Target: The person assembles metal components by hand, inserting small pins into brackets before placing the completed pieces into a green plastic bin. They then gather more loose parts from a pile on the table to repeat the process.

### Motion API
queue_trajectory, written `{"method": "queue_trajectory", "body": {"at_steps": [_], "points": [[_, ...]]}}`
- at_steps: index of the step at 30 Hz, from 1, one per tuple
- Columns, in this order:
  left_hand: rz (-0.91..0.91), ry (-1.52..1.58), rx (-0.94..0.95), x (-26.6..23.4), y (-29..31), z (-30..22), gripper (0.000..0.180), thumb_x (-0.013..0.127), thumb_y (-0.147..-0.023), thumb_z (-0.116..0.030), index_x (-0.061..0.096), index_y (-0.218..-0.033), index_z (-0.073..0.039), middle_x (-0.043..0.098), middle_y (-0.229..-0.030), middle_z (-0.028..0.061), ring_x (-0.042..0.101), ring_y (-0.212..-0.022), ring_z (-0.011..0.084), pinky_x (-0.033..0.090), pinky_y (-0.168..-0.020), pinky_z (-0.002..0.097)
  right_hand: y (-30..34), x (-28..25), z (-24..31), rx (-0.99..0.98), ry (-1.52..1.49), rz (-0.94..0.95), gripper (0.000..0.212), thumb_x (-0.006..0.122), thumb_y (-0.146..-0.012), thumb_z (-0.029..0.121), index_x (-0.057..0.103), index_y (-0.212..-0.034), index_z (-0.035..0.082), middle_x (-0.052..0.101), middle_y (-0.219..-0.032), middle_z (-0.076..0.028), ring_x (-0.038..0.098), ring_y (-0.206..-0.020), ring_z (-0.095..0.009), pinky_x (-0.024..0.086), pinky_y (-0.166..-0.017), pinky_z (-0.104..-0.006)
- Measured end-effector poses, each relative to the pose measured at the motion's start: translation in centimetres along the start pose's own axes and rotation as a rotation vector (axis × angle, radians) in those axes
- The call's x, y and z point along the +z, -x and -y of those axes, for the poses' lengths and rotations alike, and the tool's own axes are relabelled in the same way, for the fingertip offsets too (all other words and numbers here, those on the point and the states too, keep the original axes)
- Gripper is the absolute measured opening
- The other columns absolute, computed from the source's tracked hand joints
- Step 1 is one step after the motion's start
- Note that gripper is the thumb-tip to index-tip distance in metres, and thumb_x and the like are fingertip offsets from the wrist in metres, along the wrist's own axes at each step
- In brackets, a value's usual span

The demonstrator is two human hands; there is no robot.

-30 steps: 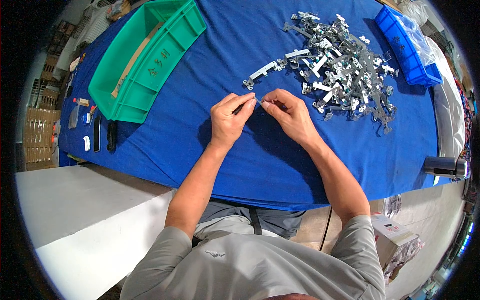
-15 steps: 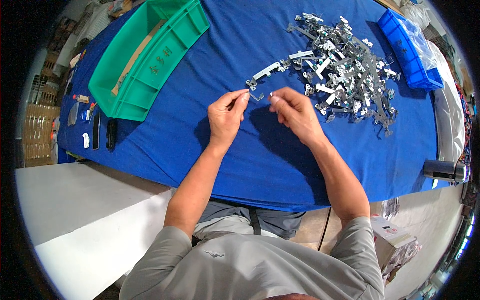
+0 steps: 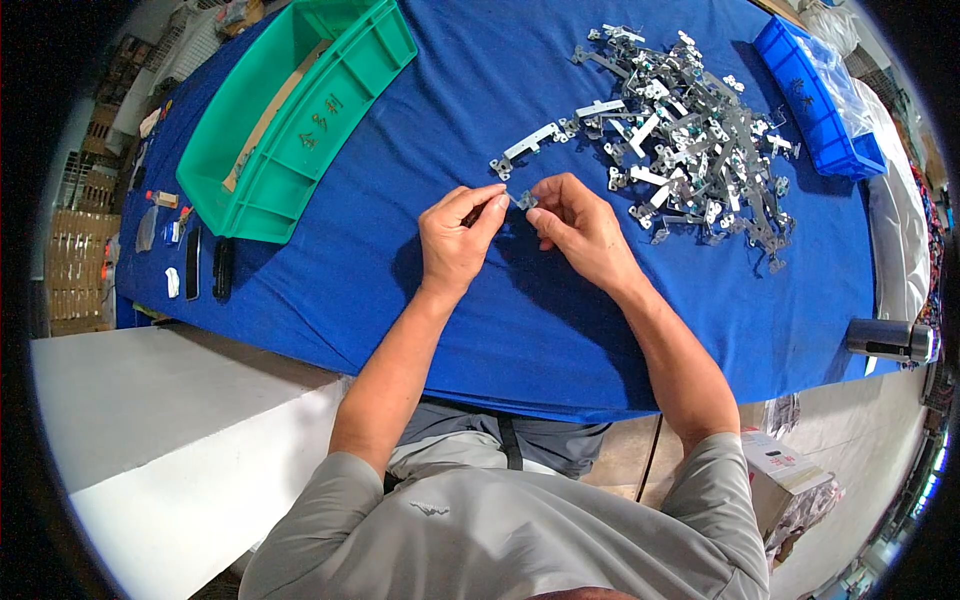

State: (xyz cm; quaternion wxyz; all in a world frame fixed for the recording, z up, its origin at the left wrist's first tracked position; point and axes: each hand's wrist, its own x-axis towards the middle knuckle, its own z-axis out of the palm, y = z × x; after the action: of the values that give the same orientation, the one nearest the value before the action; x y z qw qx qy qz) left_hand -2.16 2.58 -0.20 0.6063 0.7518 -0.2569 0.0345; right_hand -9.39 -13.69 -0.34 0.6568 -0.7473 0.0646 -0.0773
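A small, thin metal bracket point(image 3: 524, 200) spans the gap between my two hands, held just above the blue cloth. My left hand point(image 3: 456, 240) pinches one end of it between thumb and forefinger. At its other end, the thumb and fingers of my right hand point(image 3: 585, 232) close on it; whether they also hold a smaller part is hidden. Just beyond my fingertips a longer silver bracket point(image 3: 530, 142) lies on the cloth. It leads toward a heap of similar metal brackets point(image 3: 690, 150) at the right.
A green plastic bin point(image 3: 275, 195) stands at the left on the blue tablecloth point(image 3: 500, 330). A blue bin point(image 3: 815, 110) with clear plastic in it stands at the far right. A phone point(image 3: 193, 262) lies near the left edge, and a metal flask point(image 3: 888, 341) near the right.
My right hand has moved slightly left, and its fingertips have met the free end of the bracket. My left hand has shifted a little to the right with it.
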Motion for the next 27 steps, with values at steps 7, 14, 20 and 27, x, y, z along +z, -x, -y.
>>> {"method": "queue_trajectory", "body": {"at_steps": [7,14,20,27], "points": [[0.052,-0.109,0.092,-0.1,0.1,0.0,0.013,0.07,-0.086,-0.003,0.074,-0.098,0.001,0.065,-0.074,0.0034,0.056,-0.064,0.0066,0.043,-0.057,0.0219,0.0,-0.4,0.3,-0.27,0.338,-0.071,0.016,0.066,-0.092,0.015,0.062,-0.101,0.002,0.062,-0.078,-0.006,0.059,-0.067,-0.014,0.047,-0.06,-0.0296],[-0.01,-0.046,0.009,-0.2,0.2,0.5,0.011,0.071,-0.085,-0.004,0.074,-0.095,0.001,0.065,-0.073,0.004,0.057,-0.062,0.0068,0.044,-0.054,0.0235,-0.2,-0.8,0.2,-0.049,-0.031,-0.154,0.017,0.06,-0.096,0.017,0.063,-0.097,0.0,0.063,-0.078,-0.004,0.056,-0.068,-0.011,0.045,-0.06,-0.0283],[-0.029,0.08,-0.118,-0.2,0.3,0.4,0.01,0.069,-0.088,-0.003,0.073,-0.096,0.002,0.065,-0.076,0.0013,0.057,-0.066,0.0041,0.045,-0.058,0.0215,0.0,-0.6,1.1,0.133,0.015,0.126,0.018,0.058,-0.099,0.02,0.064,-0.098,0.003,0.063,-0.08,0.001,0.049,-0.062,-0.004,0.041,-0.054,-0.0208],[-0.014,-0.045,0.029,0.0,0.0,0.1,0.01,0.07,-0.086,-0.002,0.073,-0.095,0.002,0.067,-0.074,0.0054,0.061,-0.064,0.0077,0.047,-0.057,0.0235,0.0,-0.5,0.3,0.034,0.09,0.084,0.018,0.06,-0.095,0.016,0.063,-0.1,-0.001,0.066,-0.077,-0.005,0.058,-0.062,-0.01,0.048,-0.056,-0.0265]]}}
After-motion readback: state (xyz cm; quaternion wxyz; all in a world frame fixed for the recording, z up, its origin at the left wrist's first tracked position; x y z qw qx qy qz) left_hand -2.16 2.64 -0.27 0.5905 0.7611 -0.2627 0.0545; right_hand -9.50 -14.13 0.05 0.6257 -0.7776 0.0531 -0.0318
